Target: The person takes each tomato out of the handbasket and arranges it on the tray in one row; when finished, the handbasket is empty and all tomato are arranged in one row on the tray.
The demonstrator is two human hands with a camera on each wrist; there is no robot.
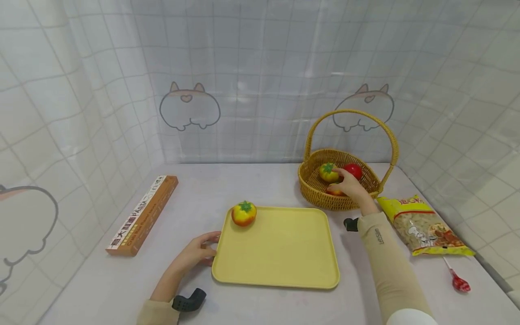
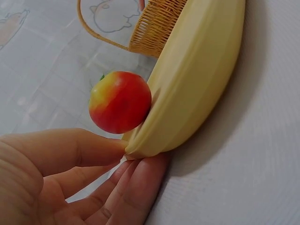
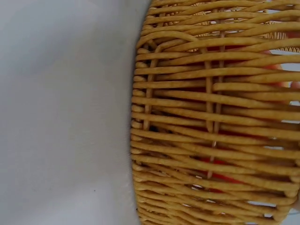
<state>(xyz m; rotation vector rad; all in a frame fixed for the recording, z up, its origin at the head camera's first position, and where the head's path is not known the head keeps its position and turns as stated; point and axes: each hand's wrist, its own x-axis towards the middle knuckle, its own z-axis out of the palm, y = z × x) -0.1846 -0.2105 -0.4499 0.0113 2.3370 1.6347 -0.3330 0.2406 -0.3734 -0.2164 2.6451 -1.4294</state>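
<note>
A red-and-yellow tomato [image 1: 243,214] with a green leafy top sits in the back left corner of a yellow tray [image 1: 276,248]. My left hand [image 1: 197,250] pinches the tray's left rim, thumb above and fingers below, as the left wrist view shows. Over at the back right, my right hand [image 1: 350,184] reaches into a wicker basket [image 1: 325,198], its thumb and forefinger spread apart. Its forefinger overlaps the edge of a yellow tomato [image 1: 327,173]. Under the hand an orange-red fruit [image 1: 335,190] is partly hidden. A red fruit [image 1: 353,171] lies behind the hand.
A long pasta box [image 1: 143,215] lies to the left of the tray. On the right are a yellow food packet [image 1: 424,225] and a red lollipop [image 1: 460,283]. The basket's tall handle [image 1: 353,112] arches above the right hand. Gridded curtains enclose the table's back and sides.
</note>
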